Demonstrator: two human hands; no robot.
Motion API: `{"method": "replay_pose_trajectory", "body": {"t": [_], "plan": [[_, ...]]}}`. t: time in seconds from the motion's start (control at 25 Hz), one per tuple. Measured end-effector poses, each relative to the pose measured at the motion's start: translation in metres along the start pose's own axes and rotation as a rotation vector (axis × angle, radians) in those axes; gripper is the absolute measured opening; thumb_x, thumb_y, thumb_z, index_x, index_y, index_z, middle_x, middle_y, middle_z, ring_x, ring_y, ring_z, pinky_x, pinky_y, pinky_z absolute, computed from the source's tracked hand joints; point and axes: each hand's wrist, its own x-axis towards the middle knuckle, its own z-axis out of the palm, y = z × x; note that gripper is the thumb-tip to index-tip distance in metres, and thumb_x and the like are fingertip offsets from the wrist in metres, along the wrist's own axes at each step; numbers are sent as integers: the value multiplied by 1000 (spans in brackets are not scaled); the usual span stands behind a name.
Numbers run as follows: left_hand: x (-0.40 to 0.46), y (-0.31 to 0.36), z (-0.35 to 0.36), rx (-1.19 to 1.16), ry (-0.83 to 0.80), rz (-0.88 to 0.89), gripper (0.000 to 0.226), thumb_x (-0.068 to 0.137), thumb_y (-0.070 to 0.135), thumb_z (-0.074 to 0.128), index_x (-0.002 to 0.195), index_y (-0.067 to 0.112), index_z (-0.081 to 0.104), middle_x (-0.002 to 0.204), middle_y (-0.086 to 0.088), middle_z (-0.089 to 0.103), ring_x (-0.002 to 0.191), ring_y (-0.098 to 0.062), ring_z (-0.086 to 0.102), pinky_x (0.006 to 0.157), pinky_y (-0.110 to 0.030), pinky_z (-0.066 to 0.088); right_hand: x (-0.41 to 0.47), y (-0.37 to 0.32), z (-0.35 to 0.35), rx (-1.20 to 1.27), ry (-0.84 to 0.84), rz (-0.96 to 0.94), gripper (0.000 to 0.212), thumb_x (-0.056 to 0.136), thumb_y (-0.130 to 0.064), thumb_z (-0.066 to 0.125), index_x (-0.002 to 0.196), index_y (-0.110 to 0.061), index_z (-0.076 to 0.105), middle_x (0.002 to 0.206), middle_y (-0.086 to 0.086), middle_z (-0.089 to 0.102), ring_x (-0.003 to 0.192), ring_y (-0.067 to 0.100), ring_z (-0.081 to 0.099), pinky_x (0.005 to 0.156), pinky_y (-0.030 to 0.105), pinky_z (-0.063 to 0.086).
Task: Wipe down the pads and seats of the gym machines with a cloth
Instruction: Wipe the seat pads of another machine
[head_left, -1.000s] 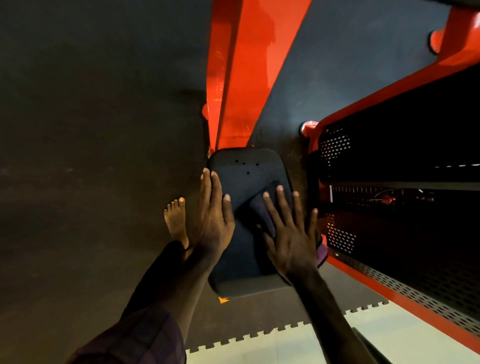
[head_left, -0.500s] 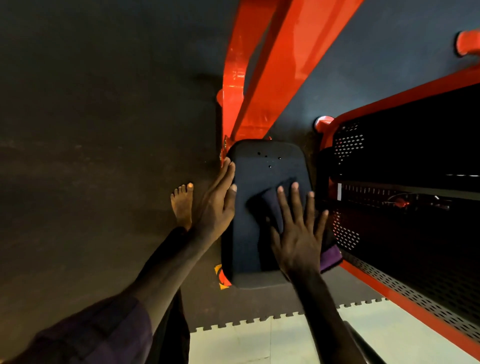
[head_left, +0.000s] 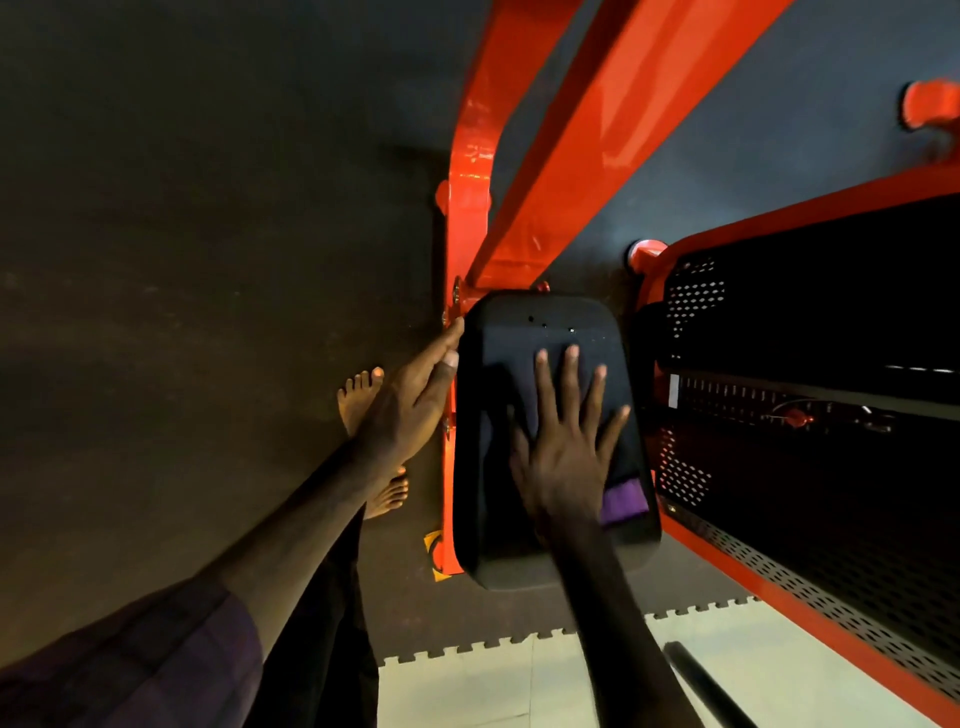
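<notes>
The seat pad (head_left: 519, 545) is a black, rounded-corner cushion with a matte skin and a few small holes near its 12 o'clock edge; it sits at centre frame, at the foot of the orange frame beams (head_left: 587, 156) that run off toward 1 o'clock. On it lies a dark cloth (head_left: 626, 501), nearly the same shade as the pad, with a purple patch showing at its 5 o'clock corner.

The right hand (head_left: 566, 447) lies flat on the cloth with fingers straight and spread, pressing it onto the pad and gripping nothing. The left hand (head_left: 410, 400) rests along the pad's 9 o'clock edge, fingers straight and together, the tips touching the rim near the top corner. A black perforated guard (head_left: 810, 364) with an orange border stands at 3 o'clock of the pad. Bare feet (head_left: 361, 395) stand on the dark floor at 9 o'clock.

Compared with half a second ago, the right hand and cloth have slid up the pad toward 12 o'clock, the fingertips now close to the holes, and more purple shows.
</notes>
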Motion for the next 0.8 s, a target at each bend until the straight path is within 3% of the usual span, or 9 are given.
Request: {"method": "replay_pose_trajectory", "body": {"t": [0.12,0.2,0.28,0.4,0.52,0.56,0.68,0.72,0.8], "plan": [[2,8,0,-101,-24,14,50,113,37,38,158,16,44,161,1,47,151,-7,40,125,-27,30,56,-40,-6,3,-28,96,79,99,-60,32,169,-34,7,178,1,-5,162,39,-6,123,73,6],[4,10,-2,-68,-59,-19,55,111,45,37,159,19,44,161,5,45,151,-6,39,125,-27,29,40,-46,-10,2,-59,-185,80,101,-58,39,170,-32,6,178,-1,-5,163,35,-8,126,69,5],[0,10,-3,-12,-138,23,64,106,50,41,161,19,40,168,4,37,154,-2,31,128,-30,25,5,-16,-12,-20,-59,-321,77,104,-60,37,169,-33,6,178,-4,-5,164,29,-9,127,66,7],[-8,11,-1,-117,-189,2,64,106,46,45,163,16,37,170,5,33,156,0,26,130,-32,21,33,11,-13,-29,-33,-113,76,102,-61,30,169,-35,8,178,-5,-4,164,30,-6,126,68,10],[-4,8,-3,-148,-137,-15,60,108,40,42,162,14,39,167,3,39,154,1,30,129,-30,23,97,-28,-11,50,-42,108,76,99,-63,22,169,-35,13,178,-2,1,163,36,-5,123,72,7],[-1,8,-2,-103,-99,9,58,108,39,41,159,12,43,164,2,44,152,3,33,127,-26,24,105,-38,-9,42,-44,73,76,99,-64,23,169,-36,14,178,-3,3,163,37,-5,124,72,4],[5,17,2,-5,25,27,36,110,19,46,136,4,65,141,-9,66,126,22,46,112,-5,27,80,-21,-9,8,-40,-268,75,101,-59,34,169,-35,11,178,-5,-2,163,31,-9,128,66,1],[5,21,3,0,55,38,34,111,17,45,135,4,66,139,-9,67,126,21,47,111,-4,28,65,-4,-12,10,-67,-333,75,102,-57,35,169,-36,9,178,-7,-4,163,29,-10,128,66,4],[9,24,6,-30,54,43,45,110,26,40,148,7,58,151,-4,59,141,7,46,117,-11,28,53,27,-19,-13,-65,-261,73,102,-57,33,169,-38,10,177,-8,-3,164,27,-6,127,67,9]]}}
